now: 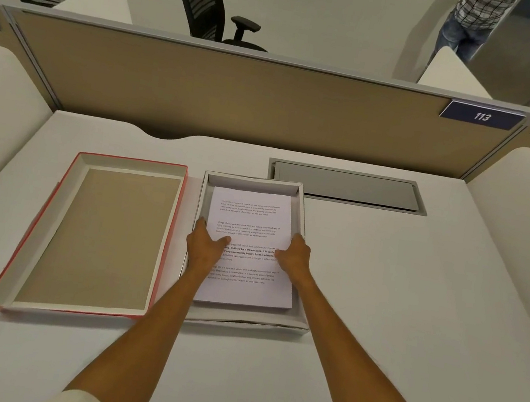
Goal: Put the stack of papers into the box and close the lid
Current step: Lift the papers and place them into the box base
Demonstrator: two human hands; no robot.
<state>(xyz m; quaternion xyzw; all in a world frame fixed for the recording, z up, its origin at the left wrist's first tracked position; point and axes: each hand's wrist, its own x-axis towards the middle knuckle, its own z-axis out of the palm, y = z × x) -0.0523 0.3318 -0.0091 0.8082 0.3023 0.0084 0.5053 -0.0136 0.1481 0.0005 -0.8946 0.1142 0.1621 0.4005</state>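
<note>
A stack of white printed papers (249, 219) lies inside a shallow white box (252, 182) at the middle of the desk. My left hand (204, 247) grips the stack's left edge, thumb on top. On the stack's right edge my right hand (294, 257) does the same. The stack's near end looks slightly raised above the box floor. The lid (96, 237), red outside and brown inside, lies upside down on the desk just left of the box.
A grey metal cable hatch (345, 185) is set in the white desk (395, 306) behind the box to the right. A tan partition (237, 100) closes the back, white side panels flank the desk. Beyond are office chairs and a standing person (472, 22).
</note>
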